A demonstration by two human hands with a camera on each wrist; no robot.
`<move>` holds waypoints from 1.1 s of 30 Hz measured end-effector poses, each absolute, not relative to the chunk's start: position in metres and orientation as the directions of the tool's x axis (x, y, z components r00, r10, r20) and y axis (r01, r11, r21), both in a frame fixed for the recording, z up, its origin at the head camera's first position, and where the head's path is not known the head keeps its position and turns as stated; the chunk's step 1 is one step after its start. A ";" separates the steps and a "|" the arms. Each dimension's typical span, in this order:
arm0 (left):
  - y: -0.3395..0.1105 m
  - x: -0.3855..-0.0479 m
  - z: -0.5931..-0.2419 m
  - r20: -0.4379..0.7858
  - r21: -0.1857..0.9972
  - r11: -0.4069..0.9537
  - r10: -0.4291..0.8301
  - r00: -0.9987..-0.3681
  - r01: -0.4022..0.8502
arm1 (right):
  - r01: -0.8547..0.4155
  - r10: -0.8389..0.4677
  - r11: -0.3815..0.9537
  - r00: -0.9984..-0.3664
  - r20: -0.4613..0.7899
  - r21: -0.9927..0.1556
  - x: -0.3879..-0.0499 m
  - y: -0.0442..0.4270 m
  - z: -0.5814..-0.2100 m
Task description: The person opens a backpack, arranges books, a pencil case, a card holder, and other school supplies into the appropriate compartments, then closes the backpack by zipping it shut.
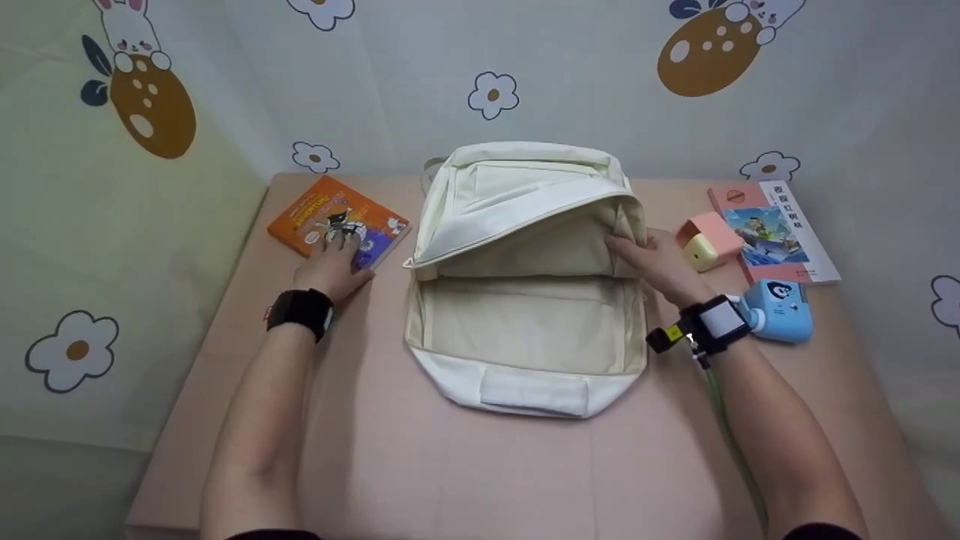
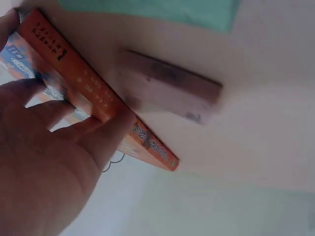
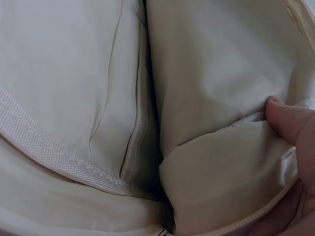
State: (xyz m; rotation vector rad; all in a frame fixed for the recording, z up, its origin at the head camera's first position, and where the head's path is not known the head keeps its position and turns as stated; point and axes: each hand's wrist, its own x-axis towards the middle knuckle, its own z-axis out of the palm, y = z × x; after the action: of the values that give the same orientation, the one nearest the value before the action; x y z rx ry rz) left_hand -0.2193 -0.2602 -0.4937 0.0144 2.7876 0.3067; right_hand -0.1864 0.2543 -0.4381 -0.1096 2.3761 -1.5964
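A cream-white backpack [image 1: 525, 330] lies unzipped in the middle of the table, its front flap [image 1: 517, 214] raised. My right hand [image 1: 660, 262] pinches the flap's right side, thumb inside and fingers behind it. In the right wrist view, the thumb [image 3: 285, 120] presses on the beige lining [image 3: 231, 59] near a seam. At the left, my left hand [image 1: 330, 266] rests on an orange and purple book [image 1: 322, 206], fingers spread over its cover. Seen from the left wrist, the thumb lies against the orange spine [image 2: 93, 88].
Right of the backpack are a pink and yellow box-like item [image 1: 712, 236], a book with a pink and white cover [image 1: 787, 240] and a blue toy-like device [image 1: 784, 311]. A flower-patterned curtain [image 1: 420, 82] hangs behind the table [image 1: 480, 472]. The left wrist view has a blurred pinkish shape [image 2: 170, 88].
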 end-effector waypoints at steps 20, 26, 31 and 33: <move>-0.292 -0.218 -0.482 -0.382 0.441 0.893 0.099 -0.919 -0.087 | 0.084 -0.190 0.409 -0.966 -0.175 -0.908 -0.201 0.263 -0.470; -0.275 -0.214 -0.477 -0.426 0.497 0.796 -0.123 -0.896 -0.346 | 0.069 -0.180 0.408 -0.972 -0.154 -0.910 -0.202 0.263 -0.472; -0.255 -0.209 -0.470 -0.456 0.433 0.743 -0.308 -0.835 -0.510 | 0.072 -0.177 0.415 -0.971 -0.158 -0.907 -0.202 0.263 -0.472; -0.247 -0.209 -0.466 -0.450 0.426 0.720 -0.356 -0.819 -0.547 | 0.080 -0.173 0.414 -0.971 -0.164 -0.907 -0.202 0.263 -0.471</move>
State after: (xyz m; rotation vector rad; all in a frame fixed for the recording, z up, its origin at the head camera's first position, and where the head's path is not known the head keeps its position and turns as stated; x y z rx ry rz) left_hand -0.2085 -0.2468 -0.4656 -0.7032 2.5896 0.7957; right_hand -0.2017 0.2629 -0.4714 -0.0817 2.4380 -1.5819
